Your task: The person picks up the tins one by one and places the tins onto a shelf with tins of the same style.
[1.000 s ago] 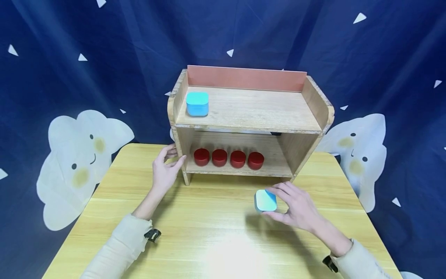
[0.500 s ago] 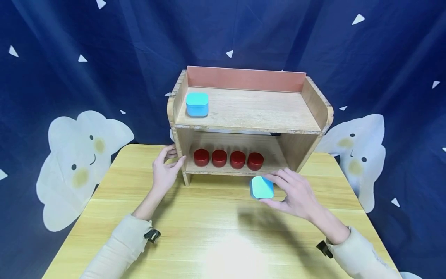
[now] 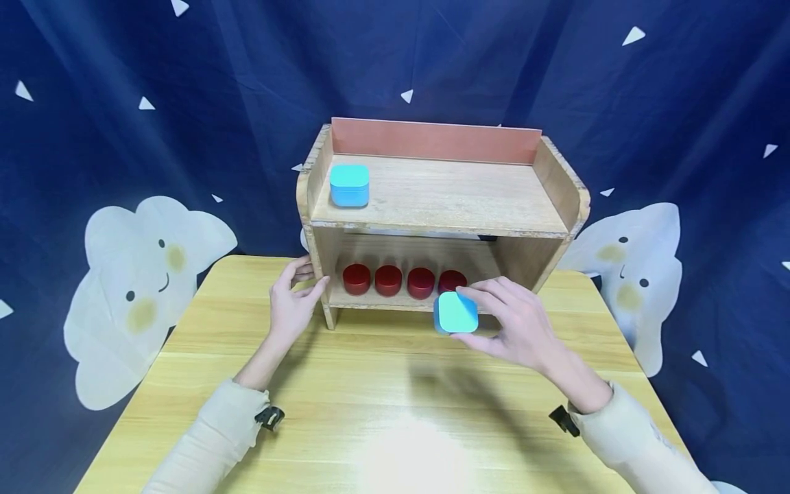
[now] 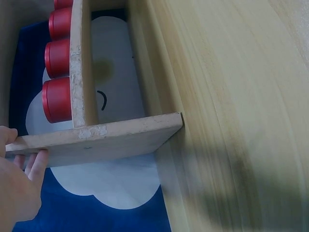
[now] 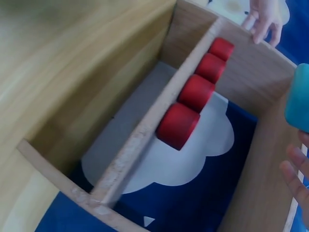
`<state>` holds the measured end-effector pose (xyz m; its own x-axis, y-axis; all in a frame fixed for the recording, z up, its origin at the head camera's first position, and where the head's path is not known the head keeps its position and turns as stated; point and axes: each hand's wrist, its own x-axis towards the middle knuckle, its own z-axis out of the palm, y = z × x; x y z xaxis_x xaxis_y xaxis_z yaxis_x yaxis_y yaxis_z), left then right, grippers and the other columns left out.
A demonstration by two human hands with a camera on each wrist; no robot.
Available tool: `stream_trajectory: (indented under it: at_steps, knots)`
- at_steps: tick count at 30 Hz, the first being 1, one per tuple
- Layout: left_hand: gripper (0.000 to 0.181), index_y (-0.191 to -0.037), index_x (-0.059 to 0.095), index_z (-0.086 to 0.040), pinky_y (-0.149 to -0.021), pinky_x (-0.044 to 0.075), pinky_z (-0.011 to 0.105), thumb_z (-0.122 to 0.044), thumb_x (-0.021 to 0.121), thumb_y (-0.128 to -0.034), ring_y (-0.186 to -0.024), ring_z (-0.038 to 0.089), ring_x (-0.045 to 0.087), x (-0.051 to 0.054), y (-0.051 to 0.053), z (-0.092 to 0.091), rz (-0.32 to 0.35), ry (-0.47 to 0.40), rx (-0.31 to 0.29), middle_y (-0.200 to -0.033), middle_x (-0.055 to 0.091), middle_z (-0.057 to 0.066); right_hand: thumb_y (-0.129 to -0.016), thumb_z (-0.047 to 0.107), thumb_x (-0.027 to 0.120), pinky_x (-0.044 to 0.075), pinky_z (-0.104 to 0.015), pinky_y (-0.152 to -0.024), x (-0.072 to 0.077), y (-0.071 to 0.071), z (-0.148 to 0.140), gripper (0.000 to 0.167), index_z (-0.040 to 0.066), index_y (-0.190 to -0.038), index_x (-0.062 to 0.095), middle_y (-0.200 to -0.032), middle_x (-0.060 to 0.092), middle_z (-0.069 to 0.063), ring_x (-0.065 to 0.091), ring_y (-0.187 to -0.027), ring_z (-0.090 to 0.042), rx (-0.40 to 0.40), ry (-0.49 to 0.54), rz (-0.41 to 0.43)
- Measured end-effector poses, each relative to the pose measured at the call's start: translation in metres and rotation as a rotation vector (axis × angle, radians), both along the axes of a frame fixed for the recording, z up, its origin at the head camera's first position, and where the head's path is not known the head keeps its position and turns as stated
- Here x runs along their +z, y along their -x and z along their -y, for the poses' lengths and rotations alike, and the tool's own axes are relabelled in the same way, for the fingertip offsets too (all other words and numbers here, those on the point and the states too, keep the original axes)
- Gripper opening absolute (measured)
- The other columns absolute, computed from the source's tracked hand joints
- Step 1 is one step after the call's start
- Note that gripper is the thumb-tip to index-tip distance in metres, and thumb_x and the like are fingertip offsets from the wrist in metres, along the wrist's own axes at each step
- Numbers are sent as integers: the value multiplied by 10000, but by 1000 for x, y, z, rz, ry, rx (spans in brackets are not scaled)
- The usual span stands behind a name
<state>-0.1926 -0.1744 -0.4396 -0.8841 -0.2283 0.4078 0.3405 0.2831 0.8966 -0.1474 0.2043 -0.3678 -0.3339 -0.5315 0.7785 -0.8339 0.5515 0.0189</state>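
My right hand [image 3: 518,322] pinches a light-blue square tin with rounded corners [image 3: 455,313], thumb at its near side and fingers at its far side. It is off the table, in front of the lower tier, and partly covers the rightmost red tin. My left hand [image 3: 292,300] holds the left side panel [image 4: 96,142] of a wooden shelf [image 3: 432,230]; thumb and fingers lie on either side of the board. Another blue tin [image 3: 350,185] sits at the left of the top tier. Several round red tins [image 3: 388,280] stand in a row on the lower tier.
The shelf stands towards the back of the wooden table [image 3: 345,398]. A dark blue curtain [image 3: 265,82] with white clouds and triangles hangs behind. Bare board [image 3: 457,192] lies to the right of the blue tin on the top tier.
My right hand has carried the blue tin forward and slightly left, from over the table up to the lower tier's front. My left hand has stayed on the side panel.
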Motion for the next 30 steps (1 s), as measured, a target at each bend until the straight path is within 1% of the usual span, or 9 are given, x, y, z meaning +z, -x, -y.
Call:
stream_trajectory:
  at_steps: [10,18,24,30]
  knots:
    - [433,-1335,655,13,-792,614,96,-9,784,-923,-970,-20,636,1,-1,-1,8,-10,-3,-1199,719,261,-902,622,748,512,-275,-650,18,7,7,612,95,-1212,769,-1025,774,-29,671,-857,-182,14,21,-25]
    - [443,-1337,649,18,-794,608,87,-10,790,-918,-971,-30,632,1,-1,-1,12,4,3,-1200,715,259,-918,653,711,533,-297,-656,32,12,10,639,91,-1217,767,-1026,774,-38,677,-867,-202,-4,-5,-46]
    - [433,-1330,656,16,-791,605,80,-7,788,-919,-959,-42,629,1,-1,-1,3,2,4,-1196,715,263,-910,641,729,563,-341,-677,43,16,12,643,84,-1230,763,-1029,772,-61,683,-880,-232,10,-1,-49]
    - [422,-1321,661,23,-785,603,78,-6,788,-919,-952,-40,630,1,-1,-1,-11,1,5,-1187,717,265,-943,677,659,585,-366,-676,54,19,17,665,84,-1226,763,-1042,777,-72,695,-891,-241,7,7,-76]
